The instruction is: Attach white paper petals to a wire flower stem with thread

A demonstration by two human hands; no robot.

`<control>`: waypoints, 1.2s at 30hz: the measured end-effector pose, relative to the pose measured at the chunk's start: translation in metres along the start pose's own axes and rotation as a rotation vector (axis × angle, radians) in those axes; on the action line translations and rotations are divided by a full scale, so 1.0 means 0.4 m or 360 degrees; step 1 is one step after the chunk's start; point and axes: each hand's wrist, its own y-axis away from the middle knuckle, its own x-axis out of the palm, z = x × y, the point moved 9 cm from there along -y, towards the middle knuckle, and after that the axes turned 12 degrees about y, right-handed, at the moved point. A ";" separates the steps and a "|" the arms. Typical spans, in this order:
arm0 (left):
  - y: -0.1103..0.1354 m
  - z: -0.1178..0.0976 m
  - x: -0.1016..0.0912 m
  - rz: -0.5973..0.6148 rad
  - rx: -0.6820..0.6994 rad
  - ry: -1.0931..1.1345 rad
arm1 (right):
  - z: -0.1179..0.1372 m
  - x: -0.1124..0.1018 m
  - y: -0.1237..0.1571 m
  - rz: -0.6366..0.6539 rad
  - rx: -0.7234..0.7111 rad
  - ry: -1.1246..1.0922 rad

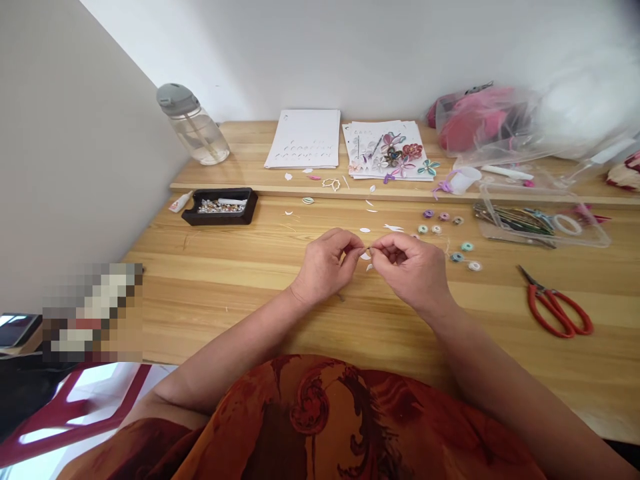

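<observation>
My left hand point(326, 265) and my right hand point(410, 267) meet over the middle of the wooden table point(210, 293), fingertips pinched together. Between them they hold a tiny thin piece, too small to name, above a small white petal-shaped scrap point(367, 256). More white scraps point(393, 228) lie just beyond the hands. Several small coloured thread spools point(453, 240) are scattered to the right of my right hand.
Red-handled scissors point(555, 308) lie at the right. A clear plastic box point(540, 217) with tools, a black tray point(220, 207) of beads, a glue tube point(180, 201), a water bottle point(193, 125), paper sheets point(305, 139) and finished flowers point(395, 155) sit further back. Pink bags point(475, 117) are far right.
</observation>
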 end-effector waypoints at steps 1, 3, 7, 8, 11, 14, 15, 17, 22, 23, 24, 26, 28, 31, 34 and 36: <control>-0.001 0.001 0.000 0.0018 -0.0003 0.0004 | 0.006 -0.001 -0.001 0.0013 -0.0028 0.0010; -0.001 0.008 0.003 0.0057 -0.0042 0.0045 | 0.010 0.001 -0.002 0.0055 -0.0047 0.0000; 0.001 0.043 0.011 0.0089 -0.0260 0.0251 | -0.005 0.011 -0.005 0.0187 0.0035 -0.0096; 0.002 0.056 0.013 0.0085 -0.0337 0.0332 | -0.013 0.016 -0.006 0.0230 0.0071 -0.0139; 0.007 0.091 0.025 0.0103 -0.0573 0.0632 | -0.037 0.039 -0.007 0.0386 0.0179 -0.0315; 0.014 0.115 0.045 0.0159 -0.0779 0.0933 | -0.056 0.063 -0.005 0.0514 0.0301 -0.0536; 0.017 0.121 0.050 0.0165 -0.0844 0.1014 | -0.060 0.068 -0.005 0.0535 0.0346 -0.0611; 0.027 0.131 0.060 0.0165 -0.0980 0.1145 | -0.065 0.075 -0.004 0.0550 0.0439 -0.0751; 0.058 0.140 0.094 0.0122 -0.1270 0.1446 | -0.076 0.083 -0.001 0.0485 0.0658 -0.1005; 0.063 0.139 0.100 0.0101 -0.1310 0.1508 | -0.078 0.085 0.001 0.0463 0.0694 -0.1042; 0.067 0.138 0.107 0.0081 -0.1341 0.1570 | -0.081 0.088 0.002 0.0447 0.0725 -0.1078; 0.072 0.134 0.116 0.0038 -0.1367 0.1663 | -0.085 0.095 0.007 0.0421 0.0776 -0.1139; 0.075 0.134 0.117 -0.0017 -0.1354 0.1670 | -0.091 0.100 0.012 0.0380 0.0833 -0.1172; 0.071 0.136 0.104 -0.0093 -0.1222 0.1478 | -0.103 0.100 0.019 0.0285 0.0920 -0.1166; 0.059 0.130 0.086 -0.0122 -0.0996 0.1203 | -0.108 0.094 0.019 0.0195 0.0894 -0.1109; 0.055 0.126 0.076 -0.0133 -0.0879 0.1036 | -0.107 0.085 0.014 0.0141 0.0817 -0.1032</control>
